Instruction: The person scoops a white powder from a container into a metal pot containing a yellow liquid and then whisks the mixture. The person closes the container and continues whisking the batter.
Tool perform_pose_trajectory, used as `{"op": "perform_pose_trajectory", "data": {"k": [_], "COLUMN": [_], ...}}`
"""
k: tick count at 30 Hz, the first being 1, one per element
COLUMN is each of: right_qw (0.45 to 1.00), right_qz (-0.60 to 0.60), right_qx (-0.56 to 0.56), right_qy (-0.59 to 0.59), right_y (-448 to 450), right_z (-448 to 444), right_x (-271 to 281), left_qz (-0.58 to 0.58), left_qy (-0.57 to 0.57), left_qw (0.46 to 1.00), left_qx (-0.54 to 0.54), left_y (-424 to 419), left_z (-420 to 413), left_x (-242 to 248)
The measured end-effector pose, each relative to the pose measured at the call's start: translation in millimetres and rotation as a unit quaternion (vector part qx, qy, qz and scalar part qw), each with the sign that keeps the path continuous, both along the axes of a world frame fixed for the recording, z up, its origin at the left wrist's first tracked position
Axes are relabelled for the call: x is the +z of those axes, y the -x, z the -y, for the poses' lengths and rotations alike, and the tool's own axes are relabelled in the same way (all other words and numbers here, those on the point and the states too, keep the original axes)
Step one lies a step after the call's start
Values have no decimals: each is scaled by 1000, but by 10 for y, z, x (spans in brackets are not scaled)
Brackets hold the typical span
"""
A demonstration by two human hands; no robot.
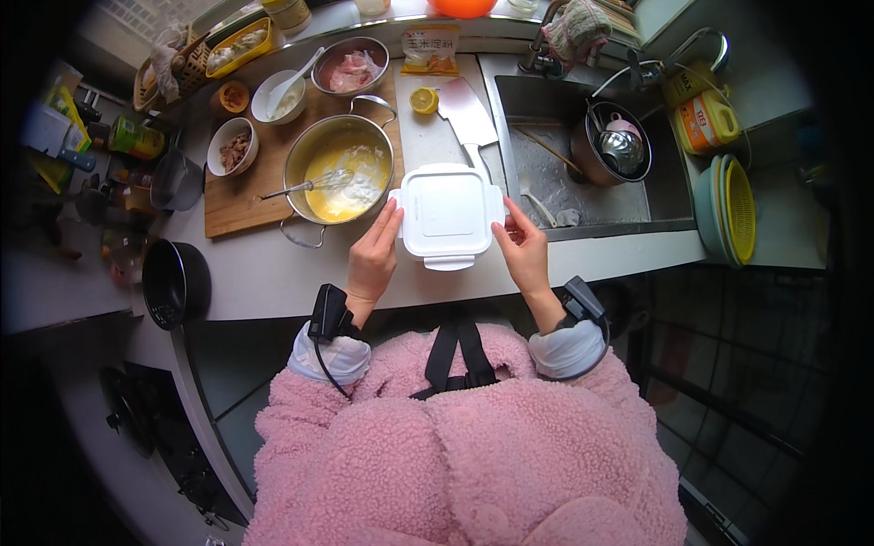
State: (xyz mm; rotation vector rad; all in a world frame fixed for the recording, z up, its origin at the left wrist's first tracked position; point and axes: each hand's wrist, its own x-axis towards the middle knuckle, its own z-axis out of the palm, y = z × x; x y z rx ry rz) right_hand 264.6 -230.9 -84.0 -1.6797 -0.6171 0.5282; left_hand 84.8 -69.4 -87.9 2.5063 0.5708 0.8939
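Observation:
Between my hands is a white snap-lock food container (447, 213), seen from above with its lid on top and clip flaps sticking out. The fingers of my left hand (375, 254) press its left side. My right hand (524, 247) grips the right side with the thumb near the front corner. What is under the lid cannot be seen. To the left, a steel pot (295, 170) with wire handles holds yellow liquid and white powder. A wire whisk (331, 180) leans inside it. Behind the container lies a cleaver (470, 112), its white handle partly covered.
The pot stands on a wooden cutting board (235, 208) with bowls of meat (232, 147) and a white paste (287, 102). Half a lemon (424, 100) sits by a starch bag (430, 51). The steel sink (546, 157) is right; a black inner pot (188, 283) stands left.

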Motion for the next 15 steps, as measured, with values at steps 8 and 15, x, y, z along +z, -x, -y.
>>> {"op": "perform_pose_trajectory", "data": {"k": [8,15], "right_qw": [991,994], "right_qz": [131,111], "right_qx": [0,-3], "right_qy": [31,19], "right_y": [29,69], "right_z": [36,58], "right_x": [-3,-47], "left_qz": [-4,12], "left_qy": [14,55], "left_qw": [1000,998], "left_qx": [-8,-6], "left_y": [-11,20], "left_z": [-11,39], "left_x": [-22,-17]}}
